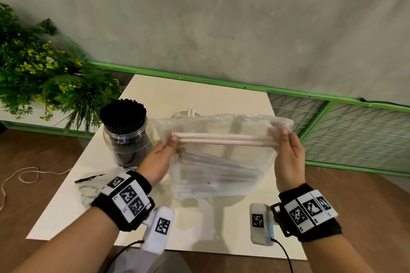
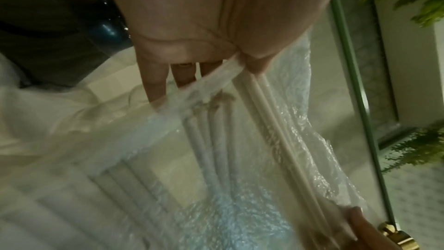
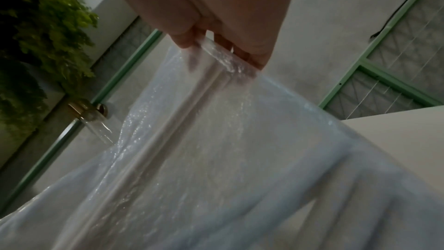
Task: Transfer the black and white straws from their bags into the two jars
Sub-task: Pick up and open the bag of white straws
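A clear plastic bag [image 1: 221, 175] with several white straws [image 1: 224, 139] hangs above the white table [image 1: 199, 99]. My left hand [image 1: 172, 141] pinches its left side and my right hand [image 1: 282, 134] pinches its right side, each through the plastic at the ends of a few straws. In the left wrist view, thumb and fingers [image 2: 156, 86] clamp the bag [image 2: 216, 187] and straws [image 2: 269, 121]. The right wrist view shows my right hand [image 3: 216, 50] gripping the bag [image 3: 216, 159]. A clear jar [image 1: 125, 137] packed with black straws stands to the left. A second jar [image 1: 188, 114] is mostly hidden behind the bag.
A flat empty bag [image 1: 93, 186] with a black strip lies on the table's left part. A leafy plant [image 1: 40, 68] stands at the far left. A green rail [image 1: 199, 80] and a wire mesh panel [image 1: 355, 131] run behind. A string [image 1: 26, 175] lies on the wooden floor.
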